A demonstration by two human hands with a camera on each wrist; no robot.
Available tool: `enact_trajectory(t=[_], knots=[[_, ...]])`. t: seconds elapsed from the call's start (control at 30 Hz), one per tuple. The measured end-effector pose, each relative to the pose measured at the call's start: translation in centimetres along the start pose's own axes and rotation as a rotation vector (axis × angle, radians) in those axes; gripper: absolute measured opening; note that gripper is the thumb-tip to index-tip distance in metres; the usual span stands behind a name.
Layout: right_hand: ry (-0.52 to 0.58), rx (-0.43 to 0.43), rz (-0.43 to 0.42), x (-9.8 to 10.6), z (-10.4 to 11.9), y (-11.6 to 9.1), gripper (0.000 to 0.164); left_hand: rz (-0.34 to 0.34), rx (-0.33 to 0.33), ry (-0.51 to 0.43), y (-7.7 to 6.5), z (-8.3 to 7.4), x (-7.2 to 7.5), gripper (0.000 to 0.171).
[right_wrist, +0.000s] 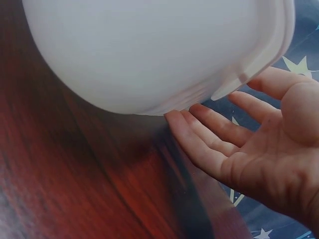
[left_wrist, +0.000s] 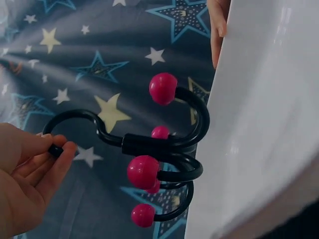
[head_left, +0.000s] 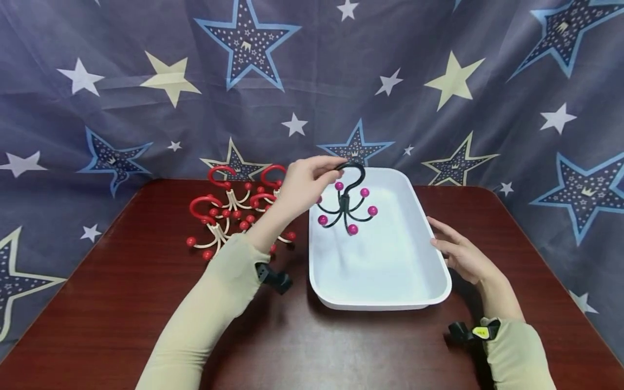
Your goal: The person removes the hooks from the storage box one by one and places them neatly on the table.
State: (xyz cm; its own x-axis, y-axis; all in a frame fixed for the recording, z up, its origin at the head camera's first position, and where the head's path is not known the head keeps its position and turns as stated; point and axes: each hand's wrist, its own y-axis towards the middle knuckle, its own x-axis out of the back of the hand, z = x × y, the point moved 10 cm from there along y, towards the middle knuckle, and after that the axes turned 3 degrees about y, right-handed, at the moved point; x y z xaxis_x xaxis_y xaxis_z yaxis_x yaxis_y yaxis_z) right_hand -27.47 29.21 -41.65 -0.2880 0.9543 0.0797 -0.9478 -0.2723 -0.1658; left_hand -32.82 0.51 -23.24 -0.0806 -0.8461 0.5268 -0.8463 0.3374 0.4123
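Observation:
My left hand (head_left: pixel 312 179) pinches the curved top end of a black multi-armed hook hanger (head_left: pixel 344 203) with thumb and fingertips. The hanger hangs upright over the white tray (head_left: pixel 380 303), its curved arms ending in magenta balls. In the left wrist view the same hanger (left_wrist: pixel 144 144) shows its hook tip between the fingers of the left hand (left_wrist: pixel 35 174). At the tray's right side, my right hand (head_left: pixel 465 254) rests its fingertips against the wall, thumb near the rim. The right wrist view shows the right hand (right_wrist: pixel 249 134) with fingers extended along the tray wall (right_wrist: pixel 164 94).
Several cream hook hangers (head_left: pixel 216 233) with red hooks and red balls stand clustered left of the tray, partly behind the left forearm. Everything is on a dark red-brown wooden table (head_left: pixel 122 281). A star-patterned curtain (head_left: pixel 312 97) hangs behind the table.

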Motion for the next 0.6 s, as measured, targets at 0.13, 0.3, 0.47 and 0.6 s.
enact_trajectory(t=[0.13, 0.3, 0.47, 0.6], knots=[[-0.017, -0.01, -0.011, 0.1, 0.0, 0.0, 0.063, -0.017, 0.006, -0.052, -1.7, 0.6, 1.9, 0.027], [-0.045, -0.017, -0.017, 0.1, 0.0, -0.1, 0.064, -0.047, 0.004, -0.066, -3.7, 0.7, 4.3, 0.026], [-0.044, -0.023, -0.026, 0.1, 0.0, -0.1, 0.064, -0.058, 0.026, -0.067, -5.9, 1.0, 6.2, 0.025], [-0.042, -0.027, -0.025, 0.1, 0.1, -0.1, 0.064, -0.052, 0.052, -0.013, -7.7, 1.8, 7.2, 0.025]])
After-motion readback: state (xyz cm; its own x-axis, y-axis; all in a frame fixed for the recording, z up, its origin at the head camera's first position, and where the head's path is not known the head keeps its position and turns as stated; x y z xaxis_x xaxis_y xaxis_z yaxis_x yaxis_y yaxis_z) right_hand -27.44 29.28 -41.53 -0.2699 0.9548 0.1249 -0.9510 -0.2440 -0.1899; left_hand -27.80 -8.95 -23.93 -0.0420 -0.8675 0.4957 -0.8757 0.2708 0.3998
